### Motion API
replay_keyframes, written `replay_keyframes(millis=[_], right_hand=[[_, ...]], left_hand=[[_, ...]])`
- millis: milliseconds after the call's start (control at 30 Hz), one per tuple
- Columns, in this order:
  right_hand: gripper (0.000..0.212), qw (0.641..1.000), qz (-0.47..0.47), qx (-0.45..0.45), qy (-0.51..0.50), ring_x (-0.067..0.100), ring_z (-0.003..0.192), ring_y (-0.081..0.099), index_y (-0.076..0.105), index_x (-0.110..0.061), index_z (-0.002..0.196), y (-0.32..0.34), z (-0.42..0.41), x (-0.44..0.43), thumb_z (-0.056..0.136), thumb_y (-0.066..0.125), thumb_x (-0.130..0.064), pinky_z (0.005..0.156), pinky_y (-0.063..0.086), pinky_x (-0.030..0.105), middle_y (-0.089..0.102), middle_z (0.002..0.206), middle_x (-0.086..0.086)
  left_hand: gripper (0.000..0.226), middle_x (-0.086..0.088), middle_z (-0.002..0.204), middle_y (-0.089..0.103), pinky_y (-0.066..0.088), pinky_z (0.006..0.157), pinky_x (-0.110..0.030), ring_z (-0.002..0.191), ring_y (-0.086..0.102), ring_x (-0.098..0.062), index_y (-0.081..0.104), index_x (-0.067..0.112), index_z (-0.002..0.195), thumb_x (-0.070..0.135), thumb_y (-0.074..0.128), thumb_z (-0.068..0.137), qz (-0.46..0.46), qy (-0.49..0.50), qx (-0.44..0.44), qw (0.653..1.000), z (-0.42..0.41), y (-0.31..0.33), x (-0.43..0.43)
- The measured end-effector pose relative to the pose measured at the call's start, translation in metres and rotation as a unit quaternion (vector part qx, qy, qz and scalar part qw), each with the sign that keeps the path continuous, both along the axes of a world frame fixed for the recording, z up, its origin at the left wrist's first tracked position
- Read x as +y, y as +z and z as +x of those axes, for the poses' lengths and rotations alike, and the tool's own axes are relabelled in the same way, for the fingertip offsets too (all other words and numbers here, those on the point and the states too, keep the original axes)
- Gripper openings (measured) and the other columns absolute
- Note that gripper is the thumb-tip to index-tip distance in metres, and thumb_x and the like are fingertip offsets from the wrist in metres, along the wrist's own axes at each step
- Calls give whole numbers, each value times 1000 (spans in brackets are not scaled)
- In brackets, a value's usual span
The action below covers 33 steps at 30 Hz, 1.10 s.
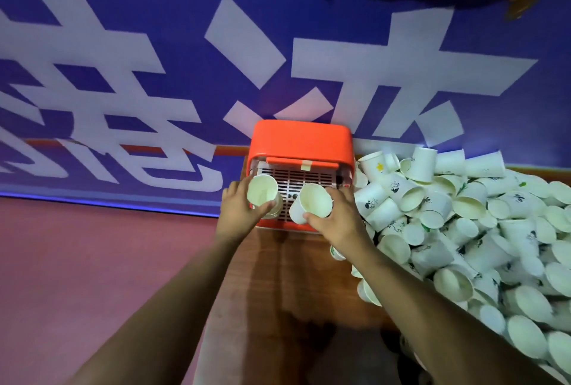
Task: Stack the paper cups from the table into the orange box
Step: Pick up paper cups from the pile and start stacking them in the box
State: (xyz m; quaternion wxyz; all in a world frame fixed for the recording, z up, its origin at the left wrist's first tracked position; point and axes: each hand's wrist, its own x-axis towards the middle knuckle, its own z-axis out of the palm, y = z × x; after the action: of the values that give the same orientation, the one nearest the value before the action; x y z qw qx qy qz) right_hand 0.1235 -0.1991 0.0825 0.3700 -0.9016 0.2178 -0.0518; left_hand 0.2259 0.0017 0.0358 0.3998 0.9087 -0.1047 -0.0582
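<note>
left hand [235, 203] grips an upright cup stack [263, 193] at the orange box [301, 140] near-left corner, mouth up. right hand [335, 214] clasps one cup [312, 204], mouth tilted near. loose cups [463, 230] heap on the table [278, 276] right.

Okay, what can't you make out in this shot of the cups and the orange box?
Head view only:
- Stack under the left hand: cup count, blurred and covered by the grip.
- Orange box: floor contents, blocked by both held cups.
- Cup pile: extent, cut off by the right edge.
- Cup prints: too small.
</note>
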Motion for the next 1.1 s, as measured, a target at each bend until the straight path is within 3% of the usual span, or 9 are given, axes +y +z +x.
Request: replay_keyframes(millis=[167, 367, 567, 667, 733, 800, 867, 967, 1100], right_hand=[[72, 1000, 8, 7, -5, 19, 118, 50, 53, -12, 133, -12, 1, 0, 71, 83, -35, 94, 38, 22, 45, 127, 2], [68, 999, 23, 8, -27, 19, 116, 50, 55, -16, 127, -21, 19, 8, 70, 81, -42, 99, 43, 33, 45, 121, -1], [64, 998, 49, -24, -14, 11, 110, 49, 58, -17, 125, -23, 32, 21, 70, 83, -39, 94, 41, 23, 49, 118, -3], [62, 998, 56, -36, -1, 6, 107, 45, 58, -17, 124, -24, 37, 28, 70, 84, -35, 91, 39, 19, 49, 117, -3], [63, 996, 77, -47, 8, 10, 109, 49, 57, -17, 125, -26, 42, 34, 70, 85, -32, 93, 46, 28, 47, 117, -3], [66, 995, 78, -51, 17, 11, 111, 51, 56, -18, 127, -29, 47, 41, 69, 85, -29, 93, 46, 28, 46, 119, -4], [68, 996, 67, -54, 31, 12, 113, 51, 55, -16, 129, -34, 54, 47, 69, 85, -26, 92, 40, 18, 46, 121, -3], [73, 997, 51, -38, 50, 8, 110, 48, 52, -12, 134, -42, 61, 54, 70, 85, -24, 87, 29, 7, 46, 125, 2], [78, 997, 22, -8, 76, 20, 119, 50, 50, -7, 136, -57, 69, 57, 70, 85, -27, 94, 35, 16, 46, 127, 7]], left_hand=[[85, -11, 133, 50, 41, 99, -44, 119, 44, -33, 41, 17, 145, 51, 78, 76, 117, -20, 28, 993, 1, -27, -5], [87, -10, 133, 41, 42, 104, -43, 128, 39, -30, 34, 24, 152, 45, 77, 80, 98, -40, 73, 992, 9, -47, -5], [100, -4, 142, 40, 41, 106, -40, 128, 42, -18, 15, 29, 157, 46, 76, 80, 4, -75, 94, 993, 11, -45, 13], [72, 2, 133, 45, 43, 108, -41, 118, 48, -10, 35, 20, 151, 30, 71, 89, -48, -38, 102, 993, 12, -39, 29], [52, 5, 127, 51, 48, 103, -42, 111, 53, -8, 49, 15, 141, 21, 66, 93, -79, -18, 99, 992, 14, -34, 35], [40, 5, 124, 56, 50, 96, -28, 104, 57, 1, 56, 18, 134, 24, 64, 95, -113, -22, 99, 988, 16, -25, 35], [36, 6, 123, 59, 46, 86, -13, 103, 57, 7, 59, 22, 132, 29, 61, 97, -145, -32, 102, 984, 19, -17, 33], [40, 11, 126, 57, 42, 87, -7, 109, 56, 6, 57, 25, 136, 34, 60, 97, -181, -45, 105, 977, 23, -13, 29], [48, 20, 136, 52, 42, 107, -29, 129, 50, -6, 50, 34, 142, 41, 61, 95, -170, -86, 140, 972, 29, -29, 27]])
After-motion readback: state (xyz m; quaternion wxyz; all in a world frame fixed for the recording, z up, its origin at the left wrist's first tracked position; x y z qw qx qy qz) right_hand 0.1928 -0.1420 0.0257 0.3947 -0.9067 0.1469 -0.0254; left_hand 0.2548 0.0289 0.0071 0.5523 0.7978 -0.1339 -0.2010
